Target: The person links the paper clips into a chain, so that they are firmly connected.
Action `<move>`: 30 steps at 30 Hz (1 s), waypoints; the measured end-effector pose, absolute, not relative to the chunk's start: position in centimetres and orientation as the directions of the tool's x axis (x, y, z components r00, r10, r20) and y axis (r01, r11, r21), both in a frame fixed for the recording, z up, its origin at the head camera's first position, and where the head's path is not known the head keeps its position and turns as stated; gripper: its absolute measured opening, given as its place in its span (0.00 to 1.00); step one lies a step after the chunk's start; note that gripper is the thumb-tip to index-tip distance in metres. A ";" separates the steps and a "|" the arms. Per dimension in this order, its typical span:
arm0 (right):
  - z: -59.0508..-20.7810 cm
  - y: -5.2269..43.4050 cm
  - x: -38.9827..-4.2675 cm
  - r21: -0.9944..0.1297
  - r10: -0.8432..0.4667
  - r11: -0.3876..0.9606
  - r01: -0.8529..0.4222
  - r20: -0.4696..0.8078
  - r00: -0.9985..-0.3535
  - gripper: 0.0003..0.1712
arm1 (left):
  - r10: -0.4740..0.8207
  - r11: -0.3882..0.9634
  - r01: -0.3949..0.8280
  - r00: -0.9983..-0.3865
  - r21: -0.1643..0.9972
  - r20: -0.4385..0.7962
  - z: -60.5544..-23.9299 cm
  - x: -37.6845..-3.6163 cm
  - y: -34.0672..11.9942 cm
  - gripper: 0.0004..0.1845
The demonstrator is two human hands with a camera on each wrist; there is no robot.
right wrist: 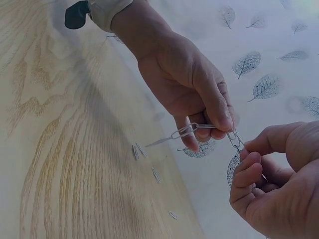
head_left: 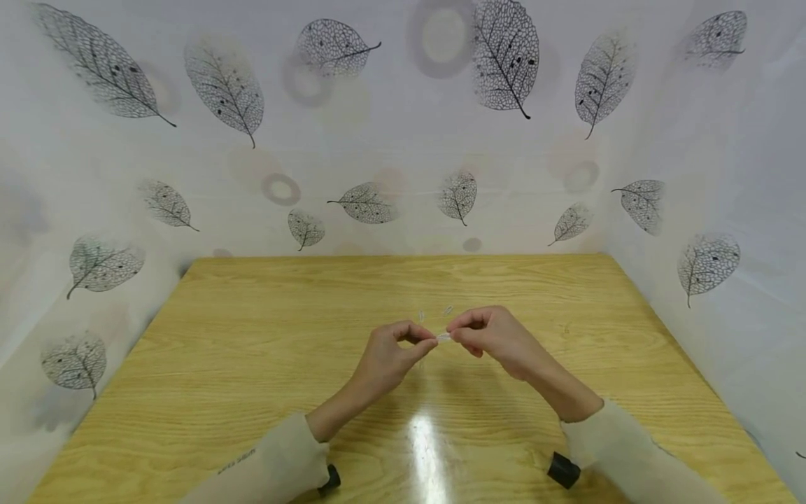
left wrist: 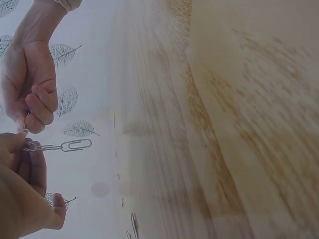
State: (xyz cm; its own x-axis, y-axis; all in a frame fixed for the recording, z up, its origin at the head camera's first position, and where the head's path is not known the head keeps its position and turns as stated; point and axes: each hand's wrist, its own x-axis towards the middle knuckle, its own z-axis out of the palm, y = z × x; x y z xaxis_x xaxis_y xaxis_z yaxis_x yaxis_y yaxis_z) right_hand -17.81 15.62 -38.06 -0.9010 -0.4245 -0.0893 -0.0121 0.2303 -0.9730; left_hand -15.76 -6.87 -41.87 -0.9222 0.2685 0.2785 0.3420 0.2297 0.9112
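Observation:
Above the table, my left hand [head_left: 389, 358] and right hand [head_left: 500, 343] meet with fingertips close together. Between them is a paper clip [right wrist: 235, 139], pinched by the left thumb and fingers at one end and by the right fingertips at the other. A short chain of linked paper clips [right wrist: 185, 131] dangles from the left fingers; in the left wrist view its end clip [left wrist: 76, 145] shows clearly. What the right fingertips cover is partly hidden, so whether a second clip is there I cannot tell.
Several loose paper clips lie on the wooden table [head_left: 252, 329] beyond the hands, among them one clip [head_left: 448, 310] and another [head_left: 421, 316]. A leaf-patterned cloth [head_left: 390, 154] stands round the back and sides. A small black object [head_left: 563, 470] is by the right sleeve.

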 end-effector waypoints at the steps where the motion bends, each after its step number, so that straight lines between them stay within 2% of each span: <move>1: -38.1 15.7 -17.8 -0.973 -0.418 0.231 -0.007 -0.093 -0.904 0.12 | 0.263 0.229 0.342 -0.923 0.912 0.280 -41.9 -15.8 -6.9 0.02; 7: -38.0 16.2 -18.0 -0.978 -0.407 0.204 0.046 -0.128 -0.904 0.13 | 0.250 0.213 0.322 -0.931 0.922 0.267 -42.1 -16.0 -7.0 0.02; 15: -37.6 16.2 -17.8 -0.988 -0.453 0.050 0.146 -0.153 -0.878 0.10 | 0.301 0.211 0.299 -0.926 0.931 0.229 -42.1 -15.8 -6.8 0.04; 20: -37.0 15.9 -17.5 -0.985 -0.467 0.024 0.168 -0.160 -0.870 0.08 | 0.329 0.190 0.309 -0.914 0.932 0.236 -42.1 -15.7 -6.6 0.07; 25: -36.6 15.7 -17.2 -0.985 -0.476 0.027 0.173 -0.164 -0.864 0.06 | 0.343 0.161 0.357 -0.894 0.920 0.287 -42.1 -15.6 -6.4 0.12; 30: -36.6 15.7 -17.0 -0.985 -0.472 0.043 0.165 -0.166 -0.866 0.06 | 0.327 0.174 0.472 -0.855 0.864 0.401 -42.0 -15.4 -6.0 0.12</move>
State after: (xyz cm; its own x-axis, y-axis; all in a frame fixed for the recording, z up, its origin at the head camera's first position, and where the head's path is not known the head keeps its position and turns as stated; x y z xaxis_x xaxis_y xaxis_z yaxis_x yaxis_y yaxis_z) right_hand -17.04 15.69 -36.57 -0.8656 -0.4724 -0.1658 0.1653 0.0430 -0.9853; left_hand -15.41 -6.03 -41.99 -0.8555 0.3272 0.4014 0.4721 0.1743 0.8641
